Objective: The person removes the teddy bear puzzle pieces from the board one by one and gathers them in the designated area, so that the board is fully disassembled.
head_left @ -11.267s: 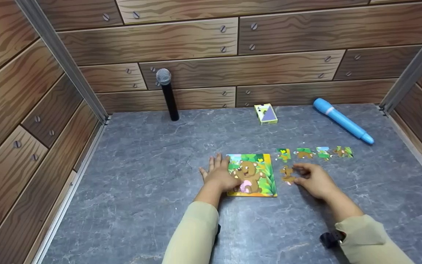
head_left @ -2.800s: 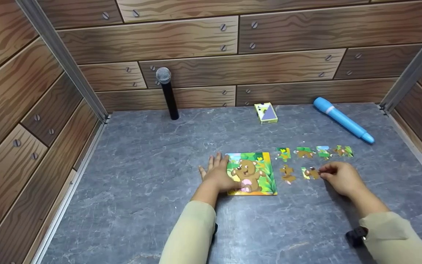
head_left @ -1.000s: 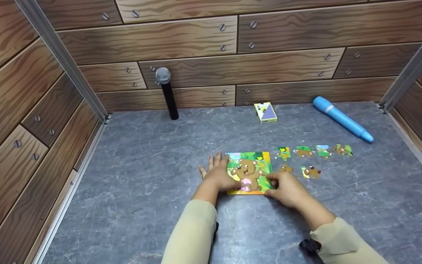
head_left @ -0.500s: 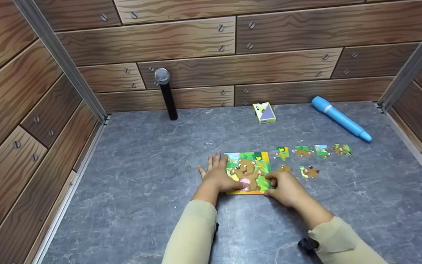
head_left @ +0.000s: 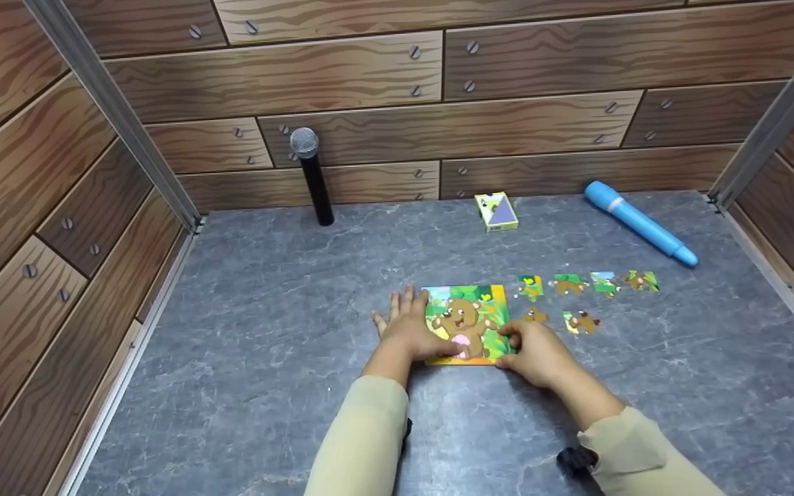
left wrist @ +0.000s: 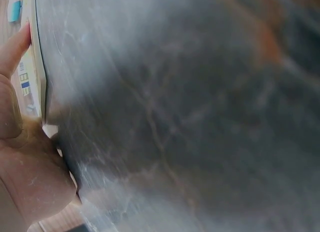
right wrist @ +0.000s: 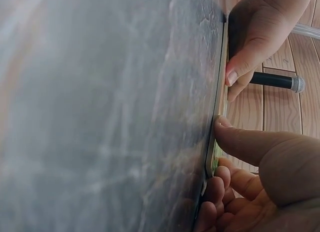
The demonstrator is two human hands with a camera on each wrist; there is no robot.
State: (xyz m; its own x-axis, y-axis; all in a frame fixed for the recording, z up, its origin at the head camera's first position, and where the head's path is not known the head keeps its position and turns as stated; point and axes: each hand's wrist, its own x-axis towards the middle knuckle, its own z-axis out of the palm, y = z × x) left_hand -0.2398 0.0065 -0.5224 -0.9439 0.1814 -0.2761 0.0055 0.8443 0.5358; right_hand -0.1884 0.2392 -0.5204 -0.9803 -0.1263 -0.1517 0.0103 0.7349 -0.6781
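A square bear jigsaw puzzle (head_left: pixel 466 313) lies on the grey marbled table. My left hand (head_left: pixel 407 334) rests across its left side with fingers spread, the thumb over the lower part of the bear. At the puzzle's lower right corner, my right hand (head_left: pixel 538 355) bends thumb and fingers in and grips there. The right wrist view has the right thumb (right wrist: pixel 245 142) on the puzzle's edge, with a bit of green between it and the curled fingers. One loose bear piece (head_left: pixel 535 315) is partly hidden behind the right hand. Another brown puzzle piece (head_left: pixel 582 322) lies beyond it.
Several loose puzzle pieces, among them a green one (head_left: pixel 529 286), form a row above the right hand. Farther back are a yellow card box (head_left: pixel 497 212), a blue microphone-shaped stick (head_left: pixel 642 224) and an upright black microphone (head_left: pixel 316 186). Wood-patterned walls (head_left: pixel 355 83) enclose the table.
A second brown piece has joined the loose ones below the row. My right hand has since moved left from it to the puzzle's lower right corner. The left hand stays put.
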